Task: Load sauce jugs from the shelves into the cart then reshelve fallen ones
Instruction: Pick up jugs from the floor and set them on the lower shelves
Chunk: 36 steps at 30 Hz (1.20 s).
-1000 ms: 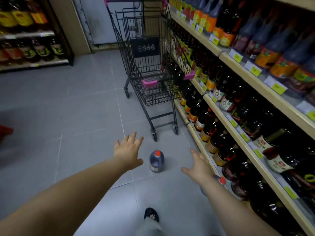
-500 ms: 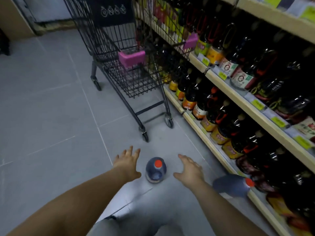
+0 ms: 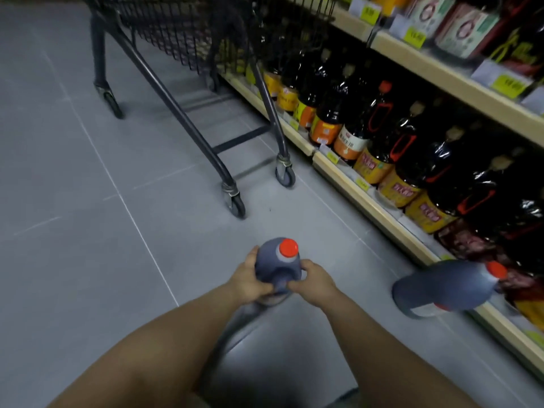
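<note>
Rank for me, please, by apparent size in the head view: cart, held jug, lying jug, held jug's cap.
1. cart
2. lying jug, probably
3. held jug, seen top-down and partly covered, so its rank against the lying jug is unsure
4. cap

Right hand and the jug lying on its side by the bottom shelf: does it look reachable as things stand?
Probably, but not at once: the right hand grips the upright jug along with the left hand. Bare floor lies between it and the tipped jug, nothing blocking.

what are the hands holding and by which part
Both hold the upright red-capped jug: the left hand grips its left shoulder, the right hand its right side by the handle. The fallen jug lies untouched.
</note>
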Each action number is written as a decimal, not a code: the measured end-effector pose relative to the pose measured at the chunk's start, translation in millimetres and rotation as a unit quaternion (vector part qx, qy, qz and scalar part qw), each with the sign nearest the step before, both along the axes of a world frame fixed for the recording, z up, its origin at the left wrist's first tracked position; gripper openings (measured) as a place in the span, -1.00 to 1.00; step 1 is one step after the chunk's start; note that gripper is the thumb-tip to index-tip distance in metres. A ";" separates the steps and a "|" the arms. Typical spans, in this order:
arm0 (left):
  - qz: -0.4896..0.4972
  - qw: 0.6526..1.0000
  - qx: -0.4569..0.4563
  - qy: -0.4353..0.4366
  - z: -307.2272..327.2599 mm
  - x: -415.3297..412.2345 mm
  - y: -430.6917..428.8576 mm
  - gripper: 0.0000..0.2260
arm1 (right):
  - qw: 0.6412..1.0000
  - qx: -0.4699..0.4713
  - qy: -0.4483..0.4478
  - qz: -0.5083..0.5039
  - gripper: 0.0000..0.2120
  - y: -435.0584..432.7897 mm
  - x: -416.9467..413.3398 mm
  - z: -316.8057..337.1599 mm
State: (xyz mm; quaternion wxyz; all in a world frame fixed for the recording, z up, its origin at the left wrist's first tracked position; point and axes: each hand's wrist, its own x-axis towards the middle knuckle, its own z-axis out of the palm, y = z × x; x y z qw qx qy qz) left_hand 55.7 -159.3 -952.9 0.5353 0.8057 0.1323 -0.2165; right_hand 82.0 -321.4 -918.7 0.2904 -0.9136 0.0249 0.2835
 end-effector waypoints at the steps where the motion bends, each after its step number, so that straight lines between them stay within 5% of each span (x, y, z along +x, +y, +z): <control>1: 0.036 0.999 -0.005 -0.023 -10.6 0.8 -0.8 -0.05 | 0.999 0.019 -0.012 -0.024 -0.62 2.3 -2.7 -5.8; 5: 0.057 0.996 0.005 -0.068 -26.5 3.2 -4.8 -0.40 | 0.993 0.053 -0.072 -0.073 -0.96 7.4 -16.8 -15.3; 11: 0.006 0.999 -0.019 -0.028 -17.8 7.1 1.7 -0.46 | 0.993 0.028 -0.116 -0.022 -0.79 10.5 -24.8 3.2; 17: -0.109 0.990 -0.074 0.055 45.7 25.1 -19.4 -0.59 | 0.983 0.056 -0.138 -0.110 -0.79 -13.6 -26.6 71.9; 28: -0.265 0.963 -0.019 -0.051 365.2 51.8 -93.6 -0.45 | 0.942 0.085 -0.227 -0.230 -0.86 -80.0 -64.1 369.4; 36: -0.396 0.912 -0.037 -0.102 594.5 11.1 -145.9 -0.29 | 0.895 0.084 -0.298 -0.321 -0.88 -107.3 -138.9 592.0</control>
